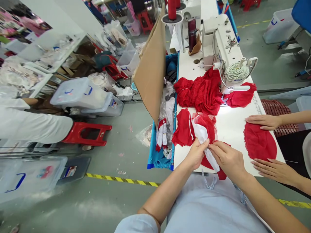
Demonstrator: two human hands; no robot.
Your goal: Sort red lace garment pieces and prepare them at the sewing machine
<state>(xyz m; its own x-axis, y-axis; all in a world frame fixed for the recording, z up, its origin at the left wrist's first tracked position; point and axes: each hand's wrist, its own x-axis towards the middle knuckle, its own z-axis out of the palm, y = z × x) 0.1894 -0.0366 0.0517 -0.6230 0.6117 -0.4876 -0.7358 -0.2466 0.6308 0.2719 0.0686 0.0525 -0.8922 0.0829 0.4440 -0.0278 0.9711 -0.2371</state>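
Observation:
Both my hands are at the front edge of the white sewing table [230,126]. My left hand [197,152] pinches a strip of white fabric [200,131] that lies over red fabric. My right hand [228,158] has its fingertips pressed together on the same white strip, beside my left thumb. Red sheer fabric [206,121] shows behind the strip, and some hangs below my hands. To the left lies a folded red fabric piece [184,127]. A heap of red lace fabric [201,92] is bunched beyond it, against the sewing machine [221,42].
At right, another person's hands [274,170] rest on a red fabric piece [260,140]. A blue-framed bin [152,155] with bagged pieces adjoins the table's left side, under a cardboard sheet [152,68]. Red thread spools [172,9] and a dark bottle [191,30] stand at the back.

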